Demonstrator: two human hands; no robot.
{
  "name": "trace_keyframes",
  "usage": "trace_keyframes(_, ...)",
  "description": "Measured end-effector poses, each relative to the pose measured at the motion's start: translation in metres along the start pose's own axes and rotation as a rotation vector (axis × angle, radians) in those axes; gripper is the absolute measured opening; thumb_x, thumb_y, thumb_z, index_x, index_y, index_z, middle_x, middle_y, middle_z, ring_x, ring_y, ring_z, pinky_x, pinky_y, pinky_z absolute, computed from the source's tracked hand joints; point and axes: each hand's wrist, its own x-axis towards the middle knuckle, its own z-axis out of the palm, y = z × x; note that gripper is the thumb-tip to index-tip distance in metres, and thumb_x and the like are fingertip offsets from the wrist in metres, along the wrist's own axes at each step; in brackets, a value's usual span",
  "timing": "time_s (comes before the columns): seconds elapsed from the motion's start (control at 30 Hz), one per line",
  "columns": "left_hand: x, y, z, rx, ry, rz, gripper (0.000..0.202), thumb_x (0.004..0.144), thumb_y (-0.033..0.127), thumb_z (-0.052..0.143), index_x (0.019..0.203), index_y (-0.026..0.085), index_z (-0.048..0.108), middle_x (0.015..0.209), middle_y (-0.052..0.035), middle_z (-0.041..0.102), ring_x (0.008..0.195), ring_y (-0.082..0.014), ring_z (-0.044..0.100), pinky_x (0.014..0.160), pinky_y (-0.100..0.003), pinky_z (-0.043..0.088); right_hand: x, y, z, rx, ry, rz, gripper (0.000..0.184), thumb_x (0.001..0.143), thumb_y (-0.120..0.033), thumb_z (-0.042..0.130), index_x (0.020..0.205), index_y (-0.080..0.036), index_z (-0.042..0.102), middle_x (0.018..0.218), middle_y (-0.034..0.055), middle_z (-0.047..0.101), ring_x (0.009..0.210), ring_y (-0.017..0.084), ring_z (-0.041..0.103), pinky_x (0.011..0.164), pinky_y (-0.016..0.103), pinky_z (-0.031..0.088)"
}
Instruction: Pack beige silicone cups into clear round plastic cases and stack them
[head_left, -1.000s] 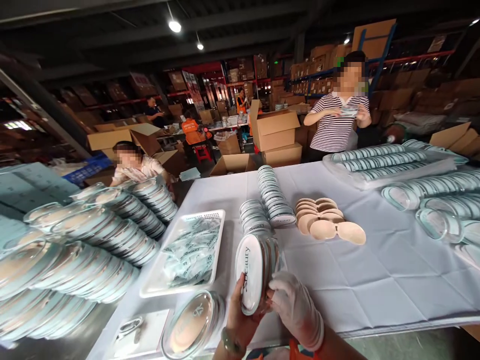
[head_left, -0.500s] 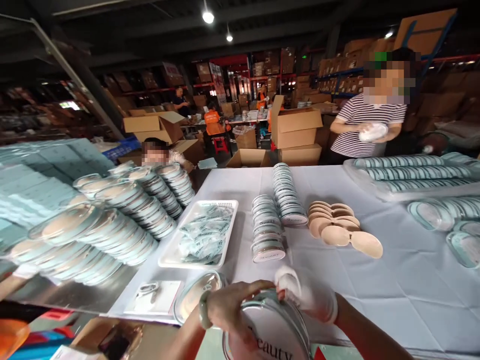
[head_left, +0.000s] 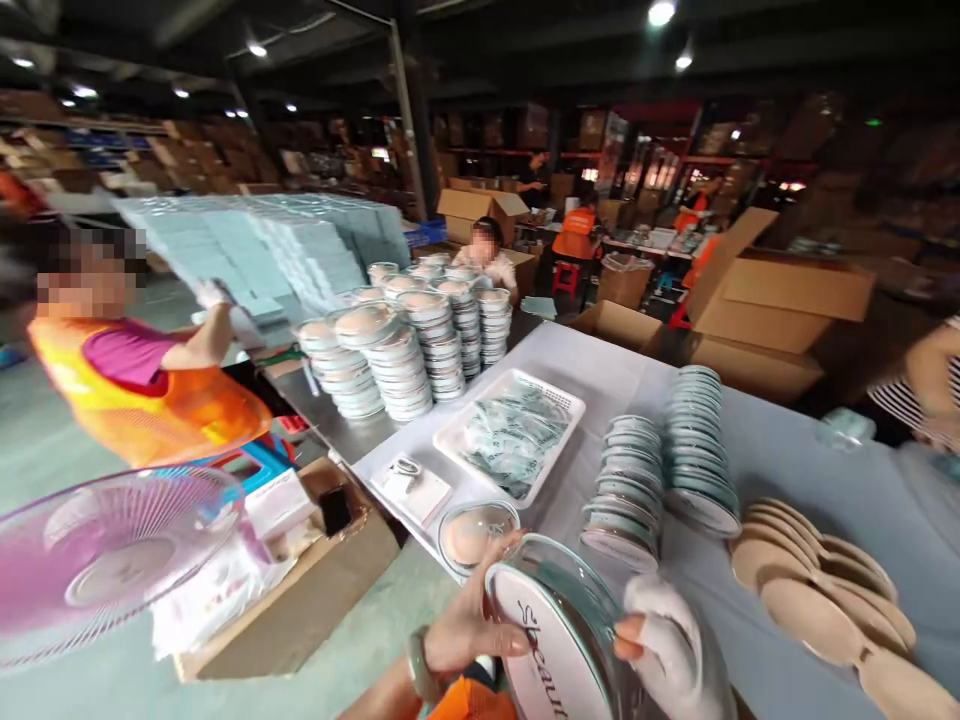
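Clear-rimmed round compact case with a white lid bearing dark script lettering sits tilted between both hands near the tabletop edge; the bare left hand and gloved right hand grip its sides.

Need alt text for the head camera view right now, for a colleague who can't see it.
Both hands, the bare left hand and the gloved right hand, hold a stack of round clear-rimmed cases at the edge of a white-covered table. On it lie more case stacks, a white tray of packets and beige puffs.
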Motion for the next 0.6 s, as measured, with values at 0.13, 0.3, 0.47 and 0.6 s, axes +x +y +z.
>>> trace_keyframes(0.13,0.001,-0.025,-0.013,-0.196,0.128,0.037,0.12,0.048,0.062,0.097,0.151,0.025,0.047,0.136,-0.0134,0.064,0.117,-0.0345,0.064,0.103,-0.047,0.05,0.028,-0.006,0.012,-0.16,0.061,-0.267,0.019,0.1,-0.017,0.046,0.096,-0.029,0.059,0.079,0.0012,0.064,0.063,0.012,0.066,0.053,0.021,0.057)
trace_keyframes(0.3,0.005,-0.011,-0.052,0.106,-0.002,0.07,0.12,0.038,0.05,0.104,0.145,0.023,0.056,0.137,-0.0132,0.065,0.126,-0.0385,0.06,0.115,-0.052,0.042,0.097,-0.03,0.024,-0.164,-0.033,-0.352,0.028,0.106,-0.033,0.046,0.081,-0.026,0.057,0.07,-0.003,0.062,0.057,0.009,0.064,0.053,0.019,0.052)
trace_keyframes(0.47,0.008,-0.006,-0.092,0.02,0.428,0.263,0.12,0.057,0.059,0.096,0.158,0.028,0.038,0.141,-0.0143,0.064,0.127,-0.0372,0.063,0.111,-0.047,0.049,0.106,-0.013,0.07,0.317,-0.1,0.04,0.066,0.094,-0.069,0.057,0.142,-0.024,0.05,0.125,0.0152,0.072,0.115,0.028,0.073,0.089,0.037,0.067)
trace_keyframes(0.6,0.007,-0.006,-0.137,0.117,0.521,0.297,0.112,0.057,0.078,0.086,0.151,0.027,0.051,0.163,-0.0162,0.045,0.153,-0.0428,0.037,0.127,-0.052,0.032,0.11,0.01,0.113,0.06,-0.032,-0.004,0.056,0.082,-0.019,0.074,0.133,-0.023,0.053,0.118,0.0109,0.075,0.105,0.026,0.076,0.086,0.037,0.067)
